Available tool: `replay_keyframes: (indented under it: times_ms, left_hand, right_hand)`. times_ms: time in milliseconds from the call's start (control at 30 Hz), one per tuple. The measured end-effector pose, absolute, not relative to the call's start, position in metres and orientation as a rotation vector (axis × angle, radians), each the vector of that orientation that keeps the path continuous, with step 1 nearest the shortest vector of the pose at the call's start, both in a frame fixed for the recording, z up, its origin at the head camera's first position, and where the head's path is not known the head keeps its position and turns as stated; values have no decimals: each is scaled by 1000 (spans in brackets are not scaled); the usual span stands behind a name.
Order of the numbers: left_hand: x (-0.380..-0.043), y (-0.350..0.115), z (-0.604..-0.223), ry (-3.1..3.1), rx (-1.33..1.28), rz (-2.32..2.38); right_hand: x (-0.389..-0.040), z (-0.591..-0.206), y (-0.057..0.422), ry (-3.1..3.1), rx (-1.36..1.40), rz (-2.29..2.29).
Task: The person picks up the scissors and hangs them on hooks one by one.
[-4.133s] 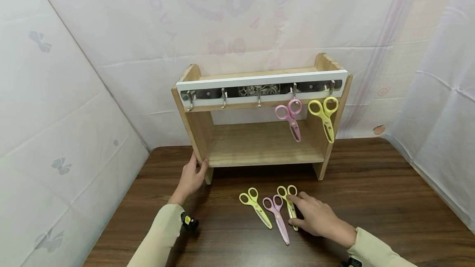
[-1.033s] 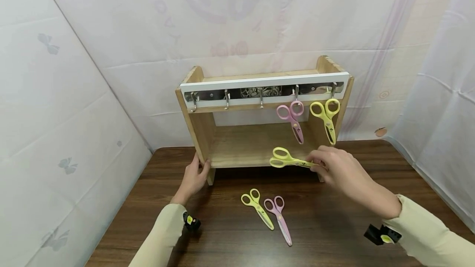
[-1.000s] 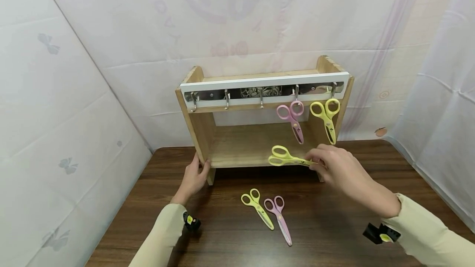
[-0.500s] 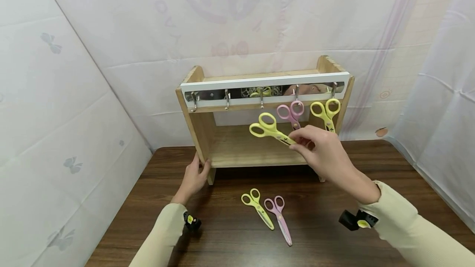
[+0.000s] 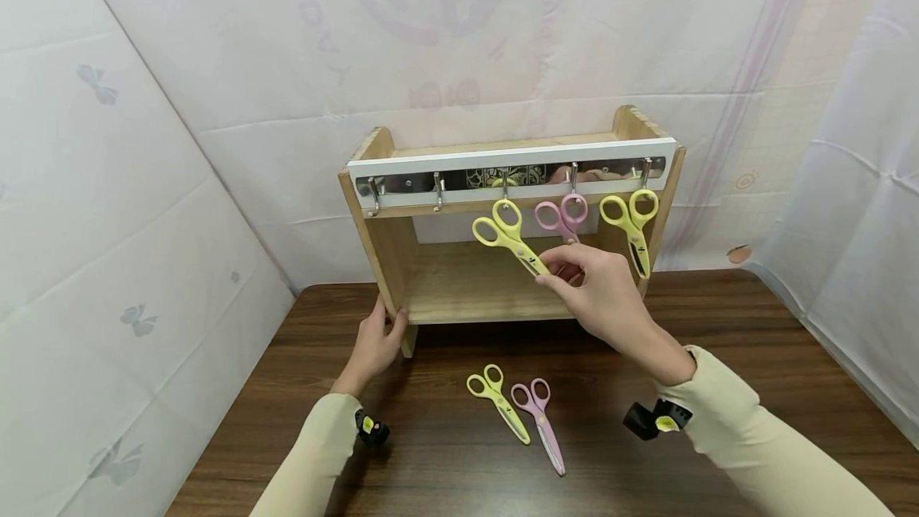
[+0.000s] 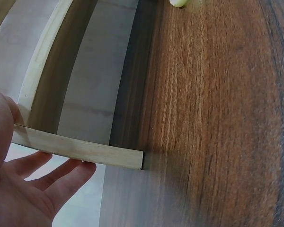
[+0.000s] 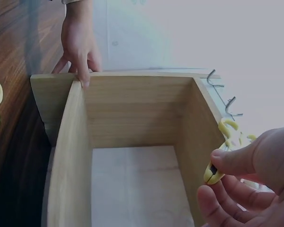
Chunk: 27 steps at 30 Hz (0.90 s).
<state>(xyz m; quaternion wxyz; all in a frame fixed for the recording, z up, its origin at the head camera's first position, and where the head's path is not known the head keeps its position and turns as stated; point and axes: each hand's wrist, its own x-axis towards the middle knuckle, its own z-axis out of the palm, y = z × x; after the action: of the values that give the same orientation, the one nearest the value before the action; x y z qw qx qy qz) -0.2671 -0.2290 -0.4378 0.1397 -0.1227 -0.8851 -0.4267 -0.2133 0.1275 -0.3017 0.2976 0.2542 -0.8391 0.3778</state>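
My right hand (image 5: 603, 290) pinches yellow scissors (image 5: 522, 250) by the blade end, handle rings up. One ring overlaps the lower end of the middle hook (image 5: 506, 182) in the head view. The right wrist view shows the thumb on the blade of these scissors (image 7: 213, 171). At the shelf's lower left, my left hand (image 5: 372, 345) grips the side panel of the wooden shelf (image 5: 488, 313), thumb on one face and fingers on the other. Pink scissors (image 5: 562, 218) and another yellow pair (image 5: 635, 230) hang from the two right hooks; my right hand partly hides the pink blades.
Yellow scissors (image 5: 500, 404) and pink scissors (image 5: 540, 423) lie on the dark wood table (image 5: 445, 469) before the shelf. Two hooks on the left of the rail, a left hook (image 5: 374, 196) and its neighbour (image 5: 438, 191), carry nothing. Patterned white cloth (image 5: 237, 182) surrounds the table.
My right hand has picked the yellow scissors off the table, raised them and moved left to the middle hook, turning the rings upward. My left hand has stayed on the shelf.
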Motion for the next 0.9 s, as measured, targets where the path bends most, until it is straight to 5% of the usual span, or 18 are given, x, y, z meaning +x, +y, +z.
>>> replay_keyframes:
  times_ms: [900]
  left_hand:
    - [-267, -228, -438, -2570, -345, -1247]
  right_hand:
    - [-224, -328, 111, -2202, 644, 1059]
